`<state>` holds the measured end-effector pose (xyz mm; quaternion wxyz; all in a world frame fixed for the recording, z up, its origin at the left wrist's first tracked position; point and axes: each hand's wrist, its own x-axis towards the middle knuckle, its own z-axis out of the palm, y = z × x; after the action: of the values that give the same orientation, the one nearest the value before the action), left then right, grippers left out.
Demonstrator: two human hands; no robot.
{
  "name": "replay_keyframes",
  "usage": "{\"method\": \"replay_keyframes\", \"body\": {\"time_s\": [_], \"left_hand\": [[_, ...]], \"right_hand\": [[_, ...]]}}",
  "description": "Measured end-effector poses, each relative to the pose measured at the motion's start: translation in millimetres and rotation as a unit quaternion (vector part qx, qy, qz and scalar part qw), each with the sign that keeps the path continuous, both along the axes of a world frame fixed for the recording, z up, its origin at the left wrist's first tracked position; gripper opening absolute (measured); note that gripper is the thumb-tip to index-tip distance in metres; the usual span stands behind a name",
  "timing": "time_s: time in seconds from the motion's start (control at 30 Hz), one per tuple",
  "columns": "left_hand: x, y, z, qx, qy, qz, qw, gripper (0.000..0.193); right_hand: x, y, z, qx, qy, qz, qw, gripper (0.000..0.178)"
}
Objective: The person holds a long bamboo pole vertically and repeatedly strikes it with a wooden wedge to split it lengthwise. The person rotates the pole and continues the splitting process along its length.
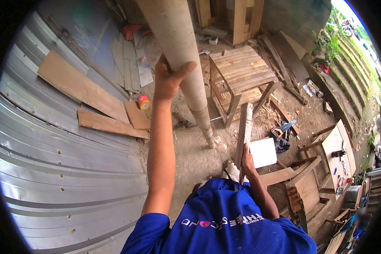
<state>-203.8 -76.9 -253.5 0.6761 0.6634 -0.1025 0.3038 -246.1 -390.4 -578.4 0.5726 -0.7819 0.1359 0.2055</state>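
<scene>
My left arm reaches up and forward, and my left hand [170,78] is pressed around a thick, pale round post [186,63]. Its thumb lies across the near side; the other fingers are partly hidden behind the post. Lower and to the right, my right hand [247,161] is closed around a narrow wooden beam [244,127], which points away from my body. Just right of that hand is a white rectangular panel [263,152]. A slatted wooden table [243,70] stands beyond the beam.
Corrugated metal sheeting [63,178] runs along the left, with planks [80,89] against it. A red-and-yellow can [143,102] sits near them. At the right are a blue-handled saw [285,128], a wooden frame [305,190] and a light tabletop [336,152] with a black bottle.
</scene>
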Motion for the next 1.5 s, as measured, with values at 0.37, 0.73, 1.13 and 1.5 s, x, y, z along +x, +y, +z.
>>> {"method": "replay_keyframes", "body": {"time_s": [0.37, 0.73, 1.13, 1.5], "left_hand": [[17, -24, -6, 0.046, -0.023, 0.082, 0.995, 0.074], [22, -38, -14, -0.056, -0.048, 0.272, 0.960, 0.083], [51, -43, 1, 0.038, -0.089, 0.349, 0.932, 0.085], [33, -44, 3, 0.023, -0.070, 0.240, 0.968, 0.070]], "right_hand": [[10, 25, 32, 0.014, -0.030, 0.010, 0.999, 0.078], [-31, 48, 99, 0.304, -0.009, 0.048, 0.951, 0.068], [-2, 56, 118, 0.076, -0.165, 0.097, 0.979, 0.076], [20, 71, 54, -0.075, -0.263, 0.081, 0.958, 0.074]]}}
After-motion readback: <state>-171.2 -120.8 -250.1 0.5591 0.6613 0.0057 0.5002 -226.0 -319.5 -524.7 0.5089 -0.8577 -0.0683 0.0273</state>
